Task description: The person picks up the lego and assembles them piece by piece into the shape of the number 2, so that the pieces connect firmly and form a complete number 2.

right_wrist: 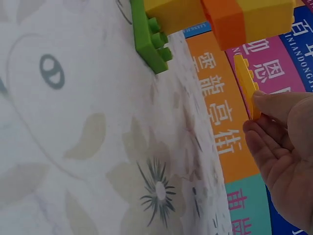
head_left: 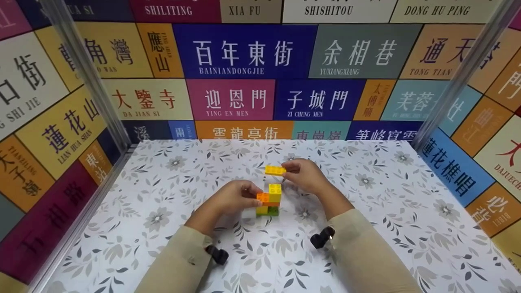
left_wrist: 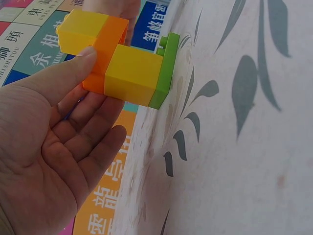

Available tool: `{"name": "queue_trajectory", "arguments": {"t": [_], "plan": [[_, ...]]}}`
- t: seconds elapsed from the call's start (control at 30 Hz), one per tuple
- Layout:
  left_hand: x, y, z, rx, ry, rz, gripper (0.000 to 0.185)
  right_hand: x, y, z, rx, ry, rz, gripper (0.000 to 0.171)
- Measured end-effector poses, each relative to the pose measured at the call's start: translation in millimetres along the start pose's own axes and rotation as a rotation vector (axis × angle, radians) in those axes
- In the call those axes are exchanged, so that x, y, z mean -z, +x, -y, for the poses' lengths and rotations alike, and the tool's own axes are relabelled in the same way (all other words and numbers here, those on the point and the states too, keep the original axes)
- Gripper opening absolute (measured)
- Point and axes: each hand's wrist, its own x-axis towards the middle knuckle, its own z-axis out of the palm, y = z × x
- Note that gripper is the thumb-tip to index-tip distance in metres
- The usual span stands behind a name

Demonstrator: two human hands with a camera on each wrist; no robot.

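A small stack of toy building bricks stands on the table, with a green plate [left_wrist: 165,73] at its foot. On that sits a yellow brick [left_wrist: 132,73], then an orange brick [left_wrist: 105,49], and a second yellow brick [head_left: 275,192] at the top right. My left hand [head_left: 236,197] pinches the orange layer from the left, thumb on its near side. My right hand [head_left: 304,174] holds a thin yellow plate brick [head_left: 274,170] by its right end, thumb against fingers. It is raised behind the stack, studs visible, apart from it.
The table [head_left: 163,244] has a white cloth with grey leaves and flowers. Behind it and at both sides rise panels [head_left: 244,51] of coloured blocks with Chinese lettering. Clear upright edges [head_left: 93,77] stand at the corners. Each sleeve carries a black wrist camera [head_left: 322,237].
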Motion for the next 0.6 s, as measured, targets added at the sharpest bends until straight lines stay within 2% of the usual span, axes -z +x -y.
{"name": "queue_trajectory", "arguments": {"t": [0.23, 0.6], "plan": [[1.0, -0.4, 0.0, 0.017, -0.011, 0.009, 0.018, 9, -20, 15, 0.041, 0.017, 0.005, 0.040], [1.4, -0.7, 2.4, -0.009, -0.026, 0.016, 0.019, 15, -51, 37, 0.185, 0.054, 0.023, 0.033]]}}
